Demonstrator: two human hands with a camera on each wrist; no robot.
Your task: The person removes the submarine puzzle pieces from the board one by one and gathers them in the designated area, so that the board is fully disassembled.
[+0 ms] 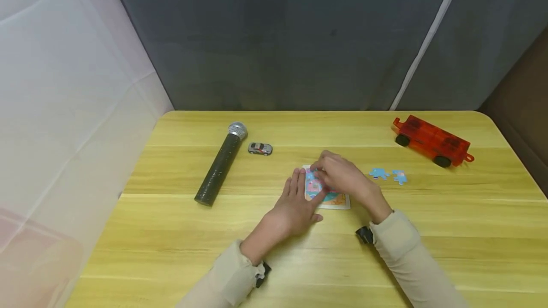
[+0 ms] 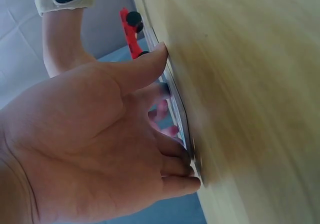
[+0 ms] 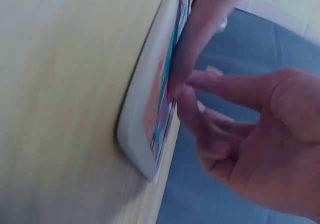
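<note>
Puzzle board (image 1: 347,202) under both my hands. Left hand (image 1: 295,206): fingers nearly straight, resting on the board's left side, gripping nothing. Right hand (image 1: 341,175): fingers bent, tips bunched low over the board; can't tell whether they pinch a piece. Risk: lopsided pressing could pop a piece up; a slack left hand could let the board skid. Only head view shows two loose pieces (image 1: 378,173) right of the board; right wrist shows the board's thickness.
</note>
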